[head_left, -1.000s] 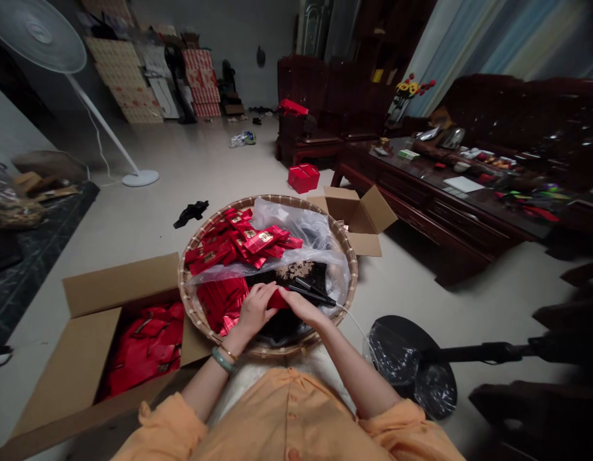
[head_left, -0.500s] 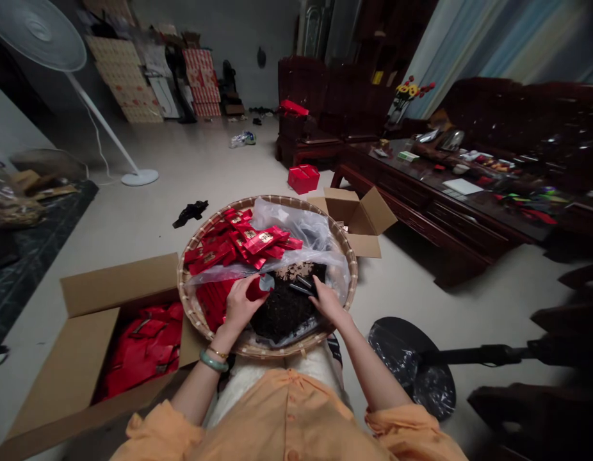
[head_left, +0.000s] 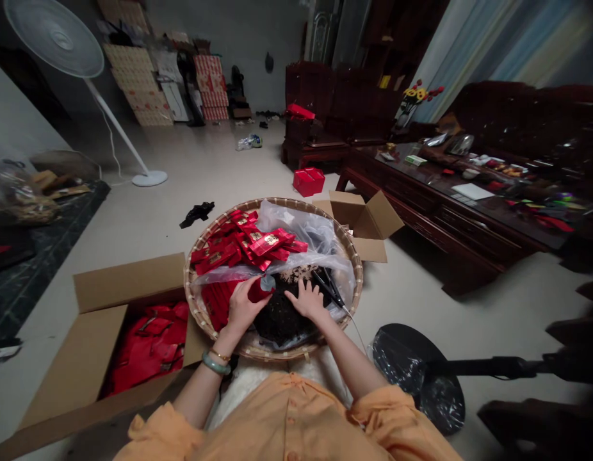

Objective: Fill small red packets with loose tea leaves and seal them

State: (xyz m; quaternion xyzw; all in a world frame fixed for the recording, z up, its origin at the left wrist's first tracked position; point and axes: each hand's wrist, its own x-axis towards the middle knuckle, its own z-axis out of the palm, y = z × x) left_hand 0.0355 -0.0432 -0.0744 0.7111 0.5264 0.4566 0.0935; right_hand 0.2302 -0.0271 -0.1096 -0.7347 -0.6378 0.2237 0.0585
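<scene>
"What just changed at your right hand?"

"You no longer hold the black tool. It lies on the clear plastic bag, just beside your right hand, though it's too dark to say whether it's scissors or tongs. That hand is spread, its fingers resting on the dark crumbly heap inside the round bamboo basket."

"And your left hand?"

"Its fingers are pressed together, pinching a red packet at the heap's left edge. The pile of red packets sits farther across the basket, and red bags fill the cardboard box on your left."
</scene>
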